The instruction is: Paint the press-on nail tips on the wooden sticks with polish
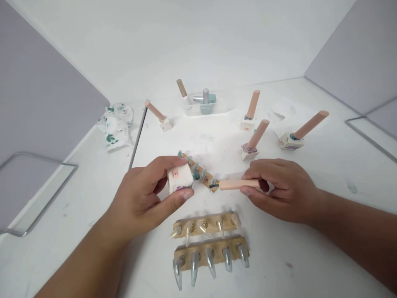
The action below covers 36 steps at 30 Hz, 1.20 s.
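Observation:
My left hand (149, 194) is closed on a white square nail polish bottle (180, 179), tipped on its side with its dark teal neck facing right. Between the fingers of my right hand (276, 188) is a nail polish brush (234, 184) with a long peach cap. Its dark bristles point left toward the bottle, apart from the neck. Behind them, a cardboard strip with bluish nail tips (203, 174) lies slanted, partly hidden by the bottle. Nearer to me lie a strip with clear nail tips (206, 225) and a strip with greyish nail tips (211, 254).
Several peach-capped polish bottles (249, 151) stand on the white table. At the back, a clear tray (200, 111) holds teal bottles, with a brown-capped bottle (182, 89) by its left end. Green-stained crumpled tissue (116, 128) lies left. Metal handles (46, 155) flank both sides.

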Available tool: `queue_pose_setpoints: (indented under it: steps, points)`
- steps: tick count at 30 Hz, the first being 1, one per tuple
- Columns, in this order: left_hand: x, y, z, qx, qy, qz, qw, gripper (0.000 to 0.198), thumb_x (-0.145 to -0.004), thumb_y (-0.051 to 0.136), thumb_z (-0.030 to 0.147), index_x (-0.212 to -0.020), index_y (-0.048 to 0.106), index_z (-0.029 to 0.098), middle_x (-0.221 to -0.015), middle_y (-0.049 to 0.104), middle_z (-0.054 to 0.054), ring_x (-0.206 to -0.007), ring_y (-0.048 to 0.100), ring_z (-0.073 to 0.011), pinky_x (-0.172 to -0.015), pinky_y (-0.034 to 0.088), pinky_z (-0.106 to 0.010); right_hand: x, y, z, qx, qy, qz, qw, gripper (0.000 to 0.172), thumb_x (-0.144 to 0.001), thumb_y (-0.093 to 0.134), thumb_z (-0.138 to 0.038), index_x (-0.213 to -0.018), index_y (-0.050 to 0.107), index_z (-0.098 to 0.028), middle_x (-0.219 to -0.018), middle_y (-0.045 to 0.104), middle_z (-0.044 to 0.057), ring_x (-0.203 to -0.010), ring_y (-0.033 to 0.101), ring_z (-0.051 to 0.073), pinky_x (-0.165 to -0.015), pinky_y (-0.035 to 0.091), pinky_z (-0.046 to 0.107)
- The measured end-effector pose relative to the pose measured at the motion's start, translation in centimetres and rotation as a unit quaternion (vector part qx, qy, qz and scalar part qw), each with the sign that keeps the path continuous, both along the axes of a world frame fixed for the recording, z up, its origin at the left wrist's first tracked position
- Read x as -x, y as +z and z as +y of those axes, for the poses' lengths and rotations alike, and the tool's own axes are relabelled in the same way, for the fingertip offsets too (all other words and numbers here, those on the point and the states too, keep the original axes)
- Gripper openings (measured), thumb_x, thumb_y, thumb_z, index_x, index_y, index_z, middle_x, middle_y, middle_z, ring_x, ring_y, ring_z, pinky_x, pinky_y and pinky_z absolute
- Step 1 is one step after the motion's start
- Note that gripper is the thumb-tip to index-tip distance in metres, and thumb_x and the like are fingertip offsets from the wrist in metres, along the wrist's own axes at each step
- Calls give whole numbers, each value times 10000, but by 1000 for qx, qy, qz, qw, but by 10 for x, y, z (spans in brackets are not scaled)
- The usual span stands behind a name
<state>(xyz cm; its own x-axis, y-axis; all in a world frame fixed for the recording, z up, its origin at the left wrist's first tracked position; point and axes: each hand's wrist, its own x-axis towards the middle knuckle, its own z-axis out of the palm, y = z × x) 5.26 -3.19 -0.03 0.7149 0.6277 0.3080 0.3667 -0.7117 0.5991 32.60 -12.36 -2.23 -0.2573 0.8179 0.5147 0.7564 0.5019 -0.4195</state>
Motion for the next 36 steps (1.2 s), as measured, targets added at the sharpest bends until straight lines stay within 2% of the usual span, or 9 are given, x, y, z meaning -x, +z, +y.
queue_pose_setpoints:
  steps: [4, 8, 10, 16, 20, 28, 30, 34, 36]
  points:
    - [0, -1, 1, -9, 1, -3, 1000, 307, -889, 640, 281, -1181, 564, 229, -595, 415, 69, -487, 363, -76, -418, 280, -194, -1, 1, 0, 3, -44, 4, 999, 143, -846, 537, -186, -711, 494, -199, -511, 436, -69, -435, 368, 65, -429, 295, 203]
    - [-1, -1, 1, -16, -1, -5, 1000, 303, -895, 632, 282, -1184, 560, 227, -597, 418, 68, -483, 355, -76, -417, 276, -196, -2, 0, 1, -1, 26, 24, 999, 121, -861, 536, -195, -753, 484, -208, -529, 450, -71, -452, 387, 69, -446, 319, 194]
    - [0, -1, 1, -17, -1, -1, 1000, 307, -892, 637, 278, -1185, 560, 228, -594, 415, 70, -481, 353, -76, -419, 279, -195, -3, 0, 1, 10, 34, 27, 999, 110, -860, 538, -204, -763, 488, -210, -533, 452, -71, -454, 401, 71, -454, 327, 191]
    - [2, 0, 1, -10, 8, 6, 1000, 320, -892, 634, 274, -1200, 555, 236, -596, 393, 70, -489, 354, -80, -429, 278, -201, -1, 0, 2, 40, -70, 27, 996, 87, -808, 548, -217, -723, 534, -204, -505, 484, -59, -421, 415, 73, -426, 323, 186]
    - [3, -2, 2, -11, 15, 8, 1000, 318, -891, 637, 263, -1198, 558, 241, -596, 382, 69, -490, 342, -81, -431, 269, -208, -1, 0, 1, 25, -98, 34, 994, 85, -790, 553, -198, -706, 540, -195, -492, 473, -63, -412, 418, 65, -412, 328, 179]
    - [3, -3, 4, -11, 12, -2, 1000, 319, -887, 639, 275, -1193, 561, 237, -605, 406, 61, -498, 367, -86, -426, 269, -213, -3, -2, 2, 1, 9, 50, 999, 104, -835, 532, -222, -734, 523, -195, -509, 465, -70, -429, 402, 56, -427, 344, 177]
    - [3, -2, 3, -14, 12, 2, 1000, 319, -890, 635, 268, -1198, 557, 240, -604, 402, 64, -500, 367, -85, -430, 267, -213, -1, -1, 3, 14, -10, 45, 999, 96, -822, 538, -211, -727, 528, -194, -509, 468, -67, -428, 406, 58, -425, 339, 178]
    - [2, -3, 4, -13, 7, 6, 1000, 315, -896, 631, 252, -1201, 554, 234, -600, 378, 70, -492, 336, -78, -434, 257, -212, 1, 1, 2, 32, -94, 44, 994, 79, -788, 550, -195, -709, 544, -194, -495, 474, -63, -413, 413, 64, -406, 331, 180]
    - [2, -3, 5, -9, 5, 4, 1000, 324, -898, 631, 254, -1210, 549, 227, -608, 394, 68, -494, 336, -76, -437, 259, -211, -1, 1, 1, 24, -92, 56, 994, 68, -790, 553, -193, -723, 546, -196, -504, 484, -59, -421, 424, 67, -413, 345, 183]
